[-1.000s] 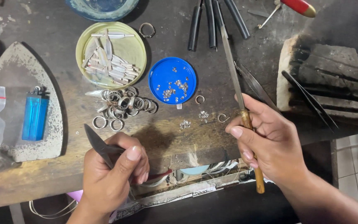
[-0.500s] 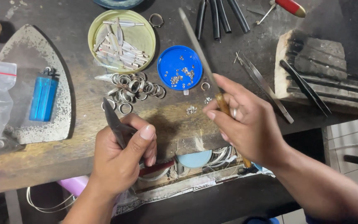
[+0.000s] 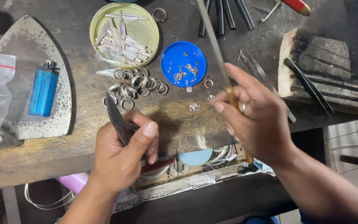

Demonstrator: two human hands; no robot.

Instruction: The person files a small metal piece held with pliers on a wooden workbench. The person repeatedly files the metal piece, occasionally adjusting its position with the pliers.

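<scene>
Bench check: both hands closed on tools above a wooden workbench point(image 3: 83, 137).

The left hand point(image 3: 123, 159) is clenched around dark pliers point(image 3: 114, 116), tips pointing to 11 o'clock toward the loose metal rings point(image 3: 133, 85). The right hand point(image 3: 257, 120) is clamped on a long file point(image 3: 214, 43), its blade rising to 12 o'clock. Risk noted: the blue lid point(image 3: 183, 63) of tiny pieces lies just beside the file; a careless sweep could scatter them off the bench edge.
</scene>
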